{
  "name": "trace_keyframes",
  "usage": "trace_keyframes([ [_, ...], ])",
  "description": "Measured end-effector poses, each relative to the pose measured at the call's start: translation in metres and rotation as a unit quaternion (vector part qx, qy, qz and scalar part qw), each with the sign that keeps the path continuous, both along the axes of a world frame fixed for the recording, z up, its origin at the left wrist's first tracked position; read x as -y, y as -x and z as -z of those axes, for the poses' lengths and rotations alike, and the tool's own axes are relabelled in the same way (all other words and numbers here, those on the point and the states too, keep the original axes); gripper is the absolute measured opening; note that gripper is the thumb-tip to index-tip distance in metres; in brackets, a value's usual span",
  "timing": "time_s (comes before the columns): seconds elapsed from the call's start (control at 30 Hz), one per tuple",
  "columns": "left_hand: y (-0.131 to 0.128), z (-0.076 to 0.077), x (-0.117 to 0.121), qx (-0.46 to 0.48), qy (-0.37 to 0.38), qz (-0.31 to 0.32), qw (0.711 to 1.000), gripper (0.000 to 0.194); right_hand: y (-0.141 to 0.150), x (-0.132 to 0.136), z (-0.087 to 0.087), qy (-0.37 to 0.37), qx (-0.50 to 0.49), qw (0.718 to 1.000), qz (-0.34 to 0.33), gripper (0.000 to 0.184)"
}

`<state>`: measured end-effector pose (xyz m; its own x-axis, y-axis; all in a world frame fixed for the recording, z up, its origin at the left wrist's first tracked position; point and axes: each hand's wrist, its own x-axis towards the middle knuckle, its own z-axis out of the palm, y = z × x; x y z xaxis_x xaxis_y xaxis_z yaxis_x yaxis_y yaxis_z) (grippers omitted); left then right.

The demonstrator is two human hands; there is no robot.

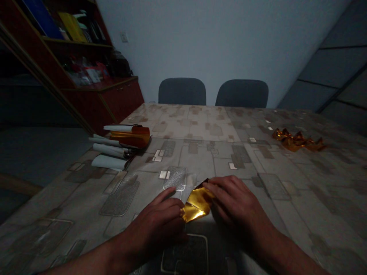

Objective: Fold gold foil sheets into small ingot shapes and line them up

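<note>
A piece of shiny gold foil paper [197, 202], partly folded, is held between my two hands close to the near side of the table. My left hand [160, 217] grips its left end, which looks pinched or crumpled, while the index finger stretches out past it. At the upper right edge, my right hand [235, 198] has its fingers closed on the foil paper, and a darker folded edge shows by the fingertips. Both thumbs are mostly hidden.
On the table [200, 152], curled gold-and-white paper sheets [130, 137] lie at left. Several folded gold foil pieces [298, 140] sit in a cluster at right. Two grey chairs [182, 91] stand behind the far edge. A red-brown cabinet [120, 99] is at back left.
</note>
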<state>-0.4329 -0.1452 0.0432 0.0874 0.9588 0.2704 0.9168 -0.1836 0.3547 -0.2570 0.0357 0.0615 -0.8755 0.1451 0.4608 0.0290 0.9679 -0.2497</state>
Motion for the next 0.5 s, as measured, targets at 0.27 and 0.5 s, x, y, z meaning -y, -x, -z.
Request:
trace_keyframes([
  [0.27, -0.005, 0.012, -0.013, -0.066, -0.09, 0.011, 0.994, 0.03, 0.006, -0.003, 0.005, 0.077, 0.087, 0.992, -0.042, 0.047],
  [0.5, -0.009, -0.005, -0.028, -0.066, -0.034, 0.019, 0.997, 0.029, 0.004, 0.0, -0.001, 0.107, 0.154, 0.981, -0.052, 0.024],
])
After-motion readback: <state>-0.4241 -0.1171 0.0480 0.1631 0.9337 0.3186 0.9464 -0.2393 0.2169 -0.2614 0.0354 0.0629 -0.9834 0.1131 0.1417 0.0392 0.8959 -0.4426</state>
